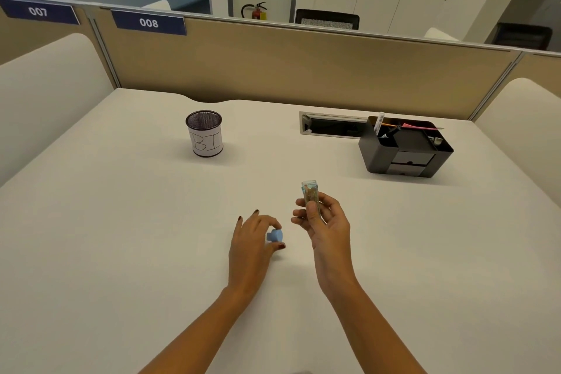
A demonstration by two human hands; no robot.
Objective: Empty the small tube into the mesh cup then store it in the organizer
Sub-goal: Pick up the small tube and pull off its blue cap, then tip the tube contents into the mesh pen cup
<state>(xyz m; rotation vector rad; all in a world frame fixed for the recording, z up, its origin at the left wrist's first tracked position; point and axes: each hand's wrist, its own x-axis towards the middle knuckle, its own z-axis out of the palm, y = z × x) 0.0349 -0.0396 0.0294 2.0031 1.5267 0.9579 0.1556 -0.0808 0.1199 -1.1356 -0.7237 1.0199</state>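
Note:
My right hand (326, 223) holds a small clear tube (310, 194) upright above the table; the tube is uncapped and has brownish bits inside. My left hand (253, 240), just to its left, pinches the tube's light blue cap (275, 235) between thumb and fingers, close to the table top. The black mesh cup (205, 133), wrapped in a white paper label, stands at the far left of the table. The black desk organizer (403, 150) sits at the far right with pens and a white tube standing in it.
A white table (121, 252) spreads under both hands. A metal cable slot (331, 124) lies in the table behind the organizer. Tan partition panels (303, 70) close off the back edge, and white dividers (39, 94) rise at the left and right sides.

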